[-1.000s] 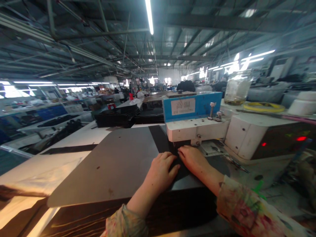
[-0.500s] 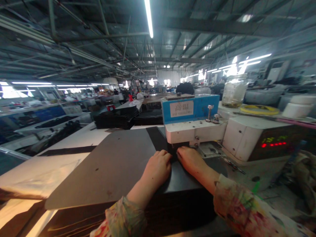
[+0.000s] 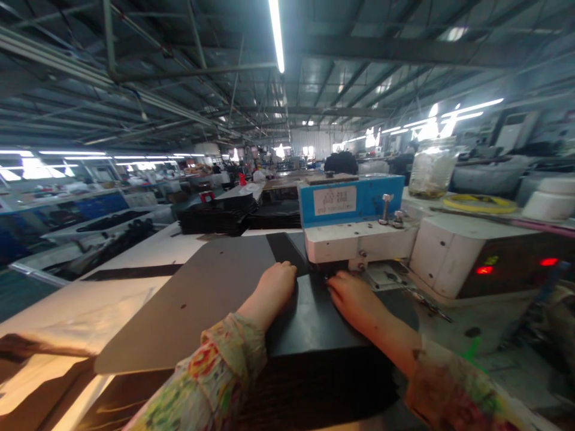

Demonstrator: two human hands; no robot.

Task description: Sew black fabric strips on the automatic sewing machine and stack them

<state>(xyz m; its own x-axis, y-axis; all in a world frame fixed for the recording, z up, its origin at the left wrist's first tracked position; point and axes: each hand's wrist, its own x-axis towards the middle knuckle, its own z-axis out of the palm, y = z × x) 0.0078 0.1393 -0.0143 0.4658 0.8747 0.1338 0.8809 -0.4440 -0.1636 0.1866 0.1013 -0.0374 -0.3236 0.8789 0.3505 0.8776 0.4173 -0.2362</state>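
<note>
Now spread wider than a moment ago, with left hand (image 3: 274, 290) shifted left, away from right hand (image 3: 354, 296). Exposes more of the shiny dark surface (image 3: 318, 317) between the two. Puts left-side contact farther from the white machine head (image 3: 359, 242); reads as repositioning rather than lifting, judgement only. Can't tell if gripping on the left: curled, fingers low at the black strip (image 3: 285, 251), undersides hidden. Same on the right: bent, fingertips down just beside the machine head's lower edge, can't confirm a pinch. Find the black strip just beyond the left fingers, running from the far edge of the grey panel (image 3: 188, 323) toward the machine head, near end hard to make out. See the grey panel mostly left of both hands. Farther out: blue block (image 3: 380, 200) on top of the machine head, control box (image 3: 442, 257) with lit red marks to the right, glass jar (image 3: 433, 167) and yellow ring (image 3: 478, 203) behind, black stack (image 3: 215, 215) beyond the panel.
</note>
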